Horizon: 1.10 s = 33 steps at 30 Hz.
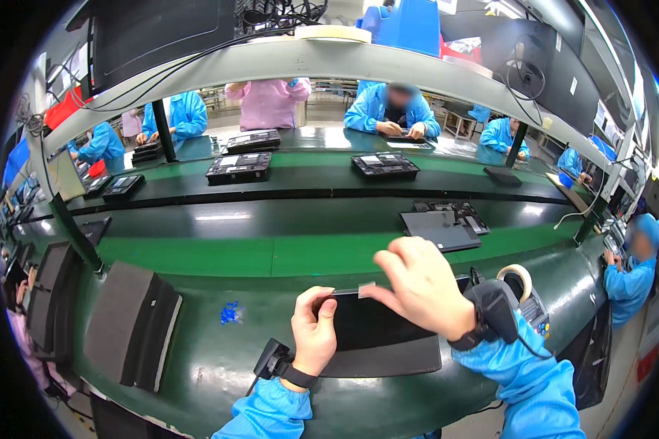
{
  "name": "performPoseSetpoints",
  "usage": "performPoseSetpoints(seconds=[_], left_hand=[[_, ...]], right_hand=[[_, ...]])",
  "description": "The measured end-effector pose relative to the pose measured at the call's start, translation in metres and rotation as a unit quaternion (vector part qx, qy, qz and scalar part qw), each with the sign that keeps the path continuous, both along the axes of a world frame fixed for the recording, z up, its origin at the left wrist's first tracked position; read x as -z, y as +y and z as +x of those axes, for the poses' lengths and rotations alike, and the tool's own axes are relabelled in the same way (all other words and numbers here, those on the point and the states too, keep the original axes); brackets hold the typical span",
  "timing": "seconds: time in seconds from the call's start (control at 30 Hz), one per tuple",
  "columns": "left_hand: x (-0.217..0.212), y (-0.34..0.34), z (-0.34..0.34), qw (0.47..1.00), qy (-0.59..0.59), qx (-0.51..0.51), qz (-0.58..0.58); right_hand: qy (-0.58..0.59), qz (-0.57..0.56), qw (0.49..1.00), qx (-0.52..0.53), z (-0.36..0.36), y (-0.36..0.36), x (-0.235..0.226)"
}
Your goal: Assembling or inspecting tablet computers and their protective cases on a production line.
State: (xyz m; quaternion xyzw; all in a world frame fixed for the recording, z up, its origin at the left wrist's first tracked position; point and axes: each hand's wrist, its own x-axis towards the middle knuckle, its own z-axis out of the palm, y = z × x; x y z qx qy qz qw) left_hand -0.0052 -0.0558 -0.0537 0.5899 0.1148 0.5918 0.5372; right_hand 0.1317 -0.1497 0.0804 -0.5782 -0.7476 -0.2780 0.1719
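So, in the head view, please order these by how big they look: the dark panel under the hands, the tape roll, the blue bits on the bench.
1. Dark panel, largest.
2. Tape roll.
3. Blue bits, smallest.
All lie at similar nearness, so the order is safe.

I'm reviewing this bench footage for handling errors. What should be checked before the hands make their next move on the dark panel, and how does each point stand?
1. Left hand steadies the flat dark rectangular panel: ok.
2. Right hand pinches the small pale tape strip at the panel's top edge: ok.
3. Panel lies on the grey mat: ok.
4. Tape roll beside the right wrist: ok.
5. Strip fully stuck: cannot tell.
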Motion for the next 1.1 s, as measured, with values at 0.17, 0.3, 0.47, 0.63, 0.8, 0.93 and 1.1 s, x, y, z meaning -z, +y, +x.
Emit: performPoseSetpoints(seconds=[0.17, 0.3, 0.47, 0.63, 0.8, 0.93, 1.1], left_hand=[[-0.002, -0.001, 0.0, 1.0, -0.007, -0.008, -0.005], [-0.003, -0.002, 0.001, 1.0, -0.007, -0.008, -0.005], [-0.001, -0.002, 0.002, 1.0, -0.006, -0.008, -0.007], [-0.002, -0.001, 0.008, 1.0, 0.0, 0.002, -0.013], [-0.001, 0.009, -0.003, 0.998, -0.009, -0.024, -0.05], [-0.022, 0.012, -0.008, 0.98, -0.025, 0.045, -0.19], [-0.027, 0.004, -0.007, 0.966, -0.088, 0.028, -0.242]], right_hand=[[-0.019, 0.071, 0.996, -0.048, -0.012, -0.016, 0.022], [0.074, 0.042, 0.994, -0.063, -0.001, -0.002, 0.032], [0.163, -0.093, 0.982, -0.035, 0.008, 0.007, 0.024], [0.057, -0.155, 0.982, 0.095, 0.003, -0.002, 0.011], [0.347, 0.019, 0.937, 0.045, -0.046, -0.069, 0.045], [0.608, -0.165, 0.77, 0.097, -0.083, -0.123, 0.098], [0.841, 0.109, 0.525, -0.073, -0.067, -0.089, 0.131]])
